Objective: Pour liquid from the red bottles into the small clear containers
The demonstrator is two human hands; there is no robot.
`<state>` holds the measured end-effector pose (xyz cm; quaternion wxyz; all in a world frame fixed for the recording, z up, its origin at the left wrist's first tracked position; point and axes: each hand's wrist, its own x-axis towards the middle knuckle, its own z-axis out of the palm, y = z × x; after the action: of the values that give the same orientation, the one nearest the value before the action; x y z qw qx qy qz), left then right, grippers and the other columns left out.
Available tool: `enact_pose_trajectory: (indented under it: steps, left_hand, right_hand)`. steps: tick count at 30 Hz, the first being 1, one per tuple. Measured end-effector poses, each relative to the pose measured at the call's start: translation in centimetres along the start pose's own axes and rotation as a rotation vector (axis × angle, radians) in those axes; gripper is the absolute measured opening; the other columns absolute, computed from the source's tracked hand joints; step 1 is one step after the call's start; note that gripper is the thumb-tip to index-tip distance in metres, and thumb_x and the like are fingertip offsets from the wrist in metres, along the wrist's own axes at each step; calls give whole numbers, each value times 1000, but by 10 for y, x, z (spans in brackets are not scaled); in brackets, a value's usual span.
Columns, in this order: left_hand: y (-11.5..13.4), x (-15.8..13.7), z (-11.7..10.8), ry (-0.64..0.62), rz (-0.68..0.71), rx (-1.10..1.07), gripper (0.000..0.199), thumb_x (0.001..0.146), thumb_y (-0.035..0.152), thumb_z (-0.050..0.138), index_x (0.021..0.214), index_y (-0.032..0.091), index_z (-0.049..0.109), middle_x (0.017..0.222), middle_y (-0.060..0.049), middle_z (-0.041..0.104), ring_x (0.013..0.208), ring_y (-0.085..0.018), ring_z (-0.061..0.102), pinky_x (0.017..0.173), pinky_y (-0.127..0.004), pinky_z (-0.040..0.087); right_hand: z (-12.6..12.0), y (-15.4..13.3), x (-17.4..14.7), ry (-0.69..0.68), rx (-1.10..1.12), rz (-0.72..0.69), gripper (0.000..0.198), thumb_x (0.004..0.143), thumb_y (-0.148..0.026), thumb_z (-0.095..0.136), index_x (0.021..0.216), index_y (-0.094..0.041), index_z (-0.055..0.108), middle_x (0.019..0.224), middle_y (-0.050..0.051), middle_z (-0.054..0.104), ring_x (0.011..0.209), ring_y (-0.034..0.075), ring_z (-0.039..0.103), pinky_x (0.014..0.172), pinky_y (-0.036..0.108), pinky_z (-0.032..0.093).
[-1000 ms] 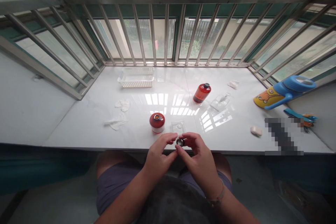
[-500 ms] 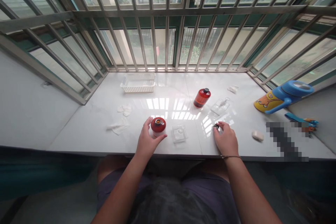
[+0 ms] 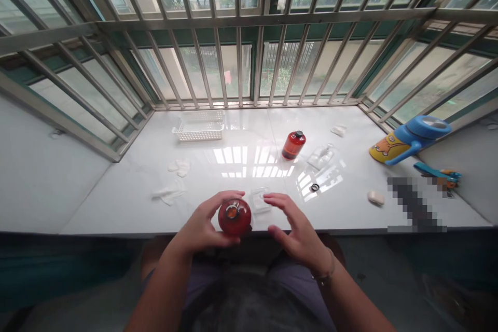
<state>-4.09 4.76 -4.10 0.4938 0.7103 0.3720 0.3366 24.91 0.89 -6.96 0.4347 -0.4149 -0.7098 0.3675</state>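
My left hand [image 3: 204, 223] is wrapped around a red see-through bottle [image 3: 235, 218] at the front edge of the white counter. Its mouth is uncapped and faces up toward me. Just right of it, my right hand [image 3: 293, 231] hangs with fingers apart and nothing in them. Between the hands and slightly behind lies a clear square plastic piece [image 3: 260, 200], partly covered by the right fingertips. A small black ring-shaped cap [image 3: 315, 187] rests on the counter beyond my right hand.
A second red bottle [image 3: 293, 145] with a black cap stands farther back, beside a clear plastic piece [image 3: 321, 156]. A white basket [image 3: 199, 133], crumpled tissues [image 3: 171, 193], a whitish lump [image 3: 375, 197] and a blue-yellow flask [image 3: 408, 140] sit around. Metal bars [image 3: 252, 21] close off the back.
My right hand has let go of the black cap on the counter and moved left toward the bottle. My left hand has brought the red bottle closer to me.
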Motion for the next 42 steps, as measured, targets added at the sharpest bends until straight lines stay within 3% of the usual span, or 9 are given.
enact_pose_trajectory:
  steps: [4, 8, 12, 16, 18, 22, 27, 31, 42]
  left_hand:
    - [35, 3, -1, -199, 141, -73, 83, 56, 53, 104, 132, 30, 79, 161, -19, 56, 152, -50, 50, 123, -63, 44]
    - [59, 12, 8, -343, 190, -180, 82, 53, 62, 103, 127, 31, 83, 161, -16, 57, 153, -49, 48, 124, -61, 44]
    - [57, 23, 13, -502, 217, -257, 85, 56, 64, 101, 131, 32, 81, 163, -14, 56, 156, -48, 45, 122, -59, 47]
    - [18, 28, 14, -443, 246, -260, 109, 57, 81, 91, 150, 30, 68, 169, -17, 47, 160, -49, 37, 130, -64, 33]
    - [-7, 28, 16, -205, 178, -263, 107, 62, 86, 85, 150, 28, 66, 167, -17, 51, 160, -46, 38, 131, -61, 34]
    - [-40, 29, 28, 184, -119, 104, 92, 76, 64, 91, 154, 28, 59, 165, -14, 54, 159, -38, 43, 135, -57, 30]
    - [-57, 42, 59, 93, -299, 349, 109, 69, 48, 99, 162, 23, 47, 171, -17, 45, 161, -42, 38, 134, -61, 32]
    - [-67, 53, 79, 112, -308, 394, 85, 77, 37, 94, 152, 21, 57, 163, -16, 56, 161, -43, 39, 133, -63, 31]
    - [-36, 30, 64, 151, -64, 267, 66, 85, 32, 85, 144, 27, 55, 144, -9, 65, 134, -29, 66, 114, -50, 60]
  right_hand:
    - [12, -29, 19, -418, 467, 41, 93, 82, -85, 73, 153, -26, 58, 150, 14, 63, 139, 35, 61, 118, 50, 49]
    - [19, -41, 31, -679, 667, 62, 94, 73, -83, 81, 144, -22, 67, 128, 12, 75, 123, 34, 71, 109, 49, 55]
    - [26, -40, 25, -744, 686, 90, 87, 66, -82, 86, 127, -22, 73, 106, 9, 77, 109, 32, 75, 100, 45, 59]
    - [29, -29, 6, -562, 669, 121, 95, 49, -68, 102, 124, -22, 69, 114, 8, 74, 105, 30, 73, 100, 43, 58]
    - [27, -23, -5, -428, 619, 155, 99, 43, -60, 107, 125, -23, 66, 116, 8, 73, 103, 29, 71, 96, 42, 58]
    - [15, -14, -26, -133, 450, 239, 87, 61, -53, 103, 132, -25, 60, 126, 11, 70, 112, 32, 70, 101, 46, 57]
    - [-1, -5, -43, 147, 151, 326, 83, 67, -44, 99, 136, -26, 56, 129, 10, 71, 115, 32, 71, 102, 47, 58]
    - [-10, 1, -47, 304, -27, 391, 82, 69, -47, 97, 136, -27, 55, 129, 9, 73, 116, 32, 72, 99, 45, 60]
    - [-33, 24, -38, 342, -401, 204, 70, 83, -47, 89, 141, -28, 54, 134, 10, 70, 119, 33, 71, 103, 49, 60]
